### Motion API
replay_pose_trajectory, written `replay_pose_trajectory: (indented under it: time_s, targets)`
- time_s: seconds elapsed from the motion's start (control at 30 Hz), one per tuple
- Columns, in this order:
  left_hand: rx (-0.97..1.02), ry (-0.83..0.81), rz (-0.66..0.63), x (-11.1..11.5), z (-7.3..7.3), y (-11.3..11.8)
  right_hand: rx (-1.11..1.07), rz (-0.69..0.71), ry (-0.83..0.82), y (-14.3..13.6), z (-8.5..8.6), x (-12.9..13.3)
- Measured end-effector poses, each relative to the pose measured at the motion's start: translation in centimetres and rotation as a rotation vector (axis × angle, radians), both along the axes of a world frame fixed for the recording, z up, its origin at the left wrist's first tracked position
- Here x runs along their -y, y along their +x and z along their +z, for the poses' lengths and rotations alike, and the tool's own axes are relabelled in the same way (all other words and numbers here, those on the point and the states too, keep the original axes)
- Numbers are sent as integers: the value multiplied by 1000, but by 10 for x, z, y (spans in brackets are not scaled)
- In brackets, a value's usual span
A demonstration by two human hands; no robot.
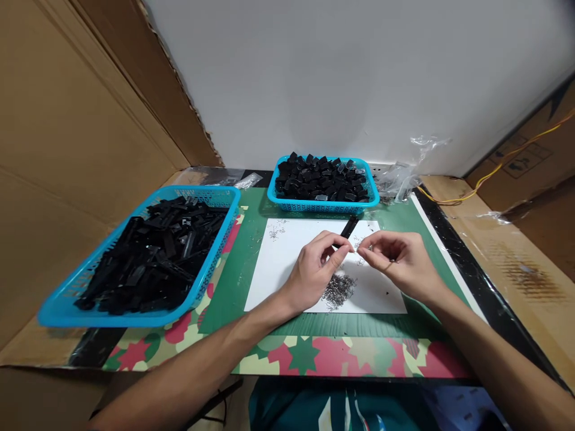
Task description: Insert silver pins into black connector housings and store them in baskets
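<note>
My left hand point(317, 268) is closed, thumb and index finger pinched together over the white sheet. A narrow black plastic strip point(350, 226) sticks out beyond its fingers, its near part hidden by them. My right hand point(403, 261) pinches close to the left fingertips; whatever is between its fingertips is too small to make out. Tiny metal bits show by its curled fingers. Below the hands, a pile of small thin metal pieces point(339, 291) lies on the white sheet point(276, 269), with a few more scattered at its far left corner.
At left stands a large blue basket point(218, 251) full of long black plastic parts. Behind the sheet, a smaller blue basket point(323, 206) holds small black pieces. Clear plastic bags point(398, 179) lie beside it. Cardboard walls point(81, 120) flank the green mat point(233, 269); a yellow cable point(489, 173) runs at right.
</note>
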State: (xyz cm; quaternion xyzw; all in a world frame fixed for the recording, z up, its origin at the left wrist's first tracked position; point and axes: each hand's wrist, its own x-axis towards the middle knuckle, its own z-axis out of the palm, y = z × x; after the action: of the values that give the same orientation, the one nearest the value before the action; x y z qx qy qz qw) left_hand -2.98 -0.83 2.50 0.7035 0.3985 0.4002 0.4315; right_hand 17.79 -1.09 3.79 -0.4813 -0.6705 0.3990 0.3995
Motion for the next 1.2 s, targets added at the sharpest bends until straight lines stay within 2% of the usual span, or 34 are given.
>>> replay_pose_trajectory:
  time_s: [0.1, 0.2, 0.33, 0.43, 0.57, 0.83, 1.2]
  targets:
    - [-12, -3, -70, 3, -1, -1, 57, -121, -6, 13, 4, 4]
    - [-121, 163, -99, 5, -3, 0, 146, -191, -63, 29, 7, 10]
    - [-349, 480, -276, 8, -5, 1, 195, -124, -186, 44, 4, 20]
    - [-504, 682, -404, 9, -7, 4, 207, -72, -217, 48, -1, 25]
    - [-595, 850, -488, 12, -11, 9, 293, -44, -212, 47, -3, 27]
    - [-600, 820, -560, 14, -15, 10, 421, 47, -194, 42, -4, 23]
    - [-515, 761, -551, 12, -20, 10, 440, 9, -159, 38, -12, 26]
